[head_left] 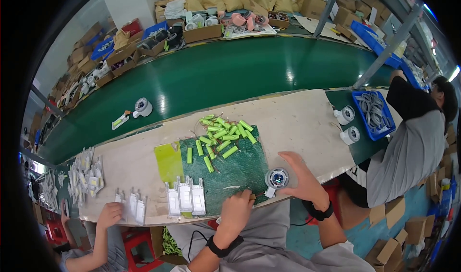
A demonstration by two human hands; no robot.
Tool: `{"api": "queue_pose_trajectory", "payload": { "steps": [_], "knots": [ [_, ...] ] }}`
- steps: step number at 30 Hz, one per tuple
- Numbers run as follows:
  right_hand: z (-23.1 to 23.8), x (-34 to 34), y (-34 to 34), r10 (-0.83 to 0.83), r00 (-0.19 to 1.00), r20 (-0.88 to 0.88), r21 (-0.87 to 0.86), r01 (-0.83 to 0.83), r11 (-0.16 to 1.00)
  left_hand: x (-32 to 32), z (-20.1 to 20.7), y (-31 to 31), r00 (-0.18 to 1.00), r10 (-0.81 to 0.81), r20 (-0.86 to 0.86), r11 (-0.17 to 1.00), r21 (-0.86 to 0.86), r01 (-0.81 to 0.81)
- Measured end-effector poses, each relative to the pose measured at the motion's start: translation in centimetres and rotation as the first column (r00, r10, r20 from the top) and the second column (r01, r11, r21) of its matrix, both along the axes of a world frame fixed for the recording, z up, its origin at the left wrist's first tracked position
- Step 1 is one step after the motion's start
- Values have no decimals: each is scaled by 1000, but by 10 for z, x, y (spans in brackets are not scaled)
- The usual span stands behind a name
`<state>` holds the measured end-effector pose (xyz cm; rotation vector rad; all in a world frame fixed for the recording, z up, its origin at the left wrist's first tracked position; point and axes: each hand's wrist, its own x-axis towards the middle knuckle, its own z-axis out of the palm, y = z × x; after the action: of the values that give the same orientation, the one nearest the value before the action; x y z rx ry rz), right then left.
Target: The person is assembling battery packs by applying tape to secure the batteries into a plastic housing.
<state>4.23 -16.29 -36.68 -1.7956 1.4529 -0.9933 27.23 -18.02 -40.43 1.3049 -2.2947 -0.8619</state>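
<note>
A round grey-and-white device (277,178) with a short white handle lies at the table's near edge, its top showing small electronic parts. Beside it, my right hand (303,180) is open, fingers stretched away and the thumb close to the device's lower side; whether it touches I cannot tell. My left hand (235,210) is closed next to the handle, pinching something small near thin wires; the fingers mostly hide it. Beyond my hands, green battery cells (223,134) with wires lie heaped on a dark green mat (242,169). White plastic casings (185,196) stand in a row left of my left hand.
A co-worker's hand (111,214) touches more casings on the left, near a casing pile (86,176). Right, another person (408,142) sits by a blue bin (374,114) of grey rings and two devices (348,125). A green conveyor (216,65) runs behind the table.
</note>
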Motion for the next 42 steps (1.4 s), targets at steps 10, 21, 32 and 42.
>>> {"api": "queue_pose_trajectory", "payload": {
  "steps": [10,21,32,42],
  "knots": [
    [-9,22,-35,212,810,-548,-178,-360,916,0,-4,1,1000,-17,-24,1000,-10,17],
    [-15,23,-33,243,803,-544,-156,-381,911,1,-7,4,998,22,-60,1000,-13,-23],
    [-16,22,-33,241,802,-547,-165,-386,908,3,-14,7,993,32,-116,998,-54,-38],
    [-18,23,-34,241,802,-546,-190,-398,897,3,-12,7,995,26,-99,997,-64,-33]
  ]
}}
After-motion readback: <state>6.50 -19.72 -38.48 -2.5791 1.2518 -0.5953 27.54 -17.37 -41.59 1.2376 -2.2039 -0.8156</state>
